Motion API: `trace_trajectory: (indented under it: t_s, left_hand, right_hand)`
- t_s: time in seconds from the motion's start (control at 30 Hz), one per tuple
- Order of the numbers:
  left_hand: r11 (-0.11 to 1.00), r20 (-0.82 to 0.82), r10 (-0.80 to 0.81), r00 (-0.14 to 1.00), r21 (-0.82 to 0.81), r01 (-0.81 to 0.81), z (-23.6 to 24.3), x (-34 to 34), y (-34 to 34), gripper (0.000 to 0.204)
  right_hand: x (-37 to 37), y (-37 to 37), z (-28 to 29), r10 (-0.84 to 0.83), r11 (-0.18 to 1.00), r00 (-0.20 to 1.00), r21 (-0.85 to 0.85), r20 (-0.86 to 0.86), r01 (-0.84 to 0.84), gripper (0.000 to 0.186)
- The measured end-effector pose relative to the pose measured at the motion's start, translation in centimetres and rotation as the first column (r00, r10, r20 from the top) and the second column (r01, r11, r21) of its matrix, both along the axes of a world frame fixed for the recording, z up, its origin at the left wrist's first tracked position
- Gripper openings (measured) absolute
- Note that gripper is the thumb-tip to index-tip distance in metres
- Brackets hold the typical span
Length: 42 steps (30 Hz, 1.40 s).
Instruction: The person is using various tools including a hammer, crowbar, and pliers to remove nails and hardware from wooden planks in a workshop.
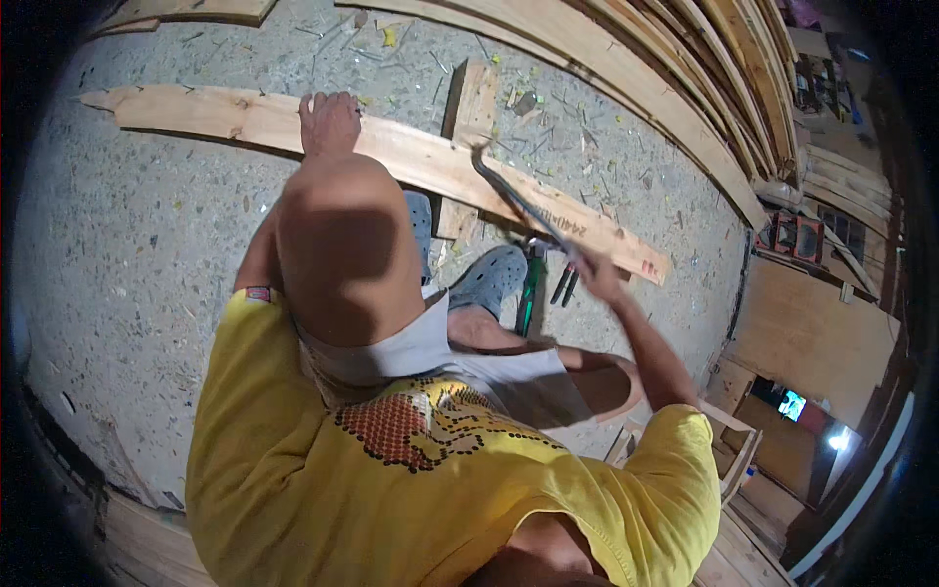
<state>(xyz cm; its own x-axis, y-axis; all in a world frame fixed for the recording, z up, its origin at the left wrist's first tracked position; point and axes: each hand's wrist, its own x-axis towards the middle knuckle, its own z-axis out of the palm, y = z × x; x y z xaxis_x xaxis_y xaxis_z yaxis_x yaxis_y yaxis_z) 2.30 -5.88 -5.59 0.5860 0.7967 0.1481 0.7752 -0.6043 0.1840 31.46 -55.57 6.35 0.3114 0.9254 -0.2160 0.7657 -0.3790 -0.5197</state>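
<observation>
A long pale plank [210, 115] lies across the floor in front of me, with nails sticking up along its far edge on the left. My left hand [331, 124] holds it there, fingers curled over the far edge. In my right hand [599, 279] is the end of a dark metal crowbar [523, 203]. Its curved tip rests at the plank's far edge, beside a short wooden block [475, 98] that crosses under the plank. Whether a nail sits in the tip is too small to tell.
Between my feet and the plank lie a green-handled hammer [529, 293] and a dark-handled hand tool [564, 284]. Loose nails and wood chips litter the concrete floor [127, 293]. Long boards [626, 83] are stacked at the far right. My shoe [486, 279] is close to the plank.
</observation>
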Motion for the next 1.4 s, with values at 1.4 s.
trace_trajectory:
  t_s: [1.4]
  left_hand:
    - [0.994, -0.008, -0.014, 1.0, -0.11, 0.013, -1.7, -9.2, 1.6, 0.068]
  right_hand:
    - [-15.7, 21.1, 7.5, 0.182, 0.917, 0.942, -0.395, 0.281, -0.059, 0.04]
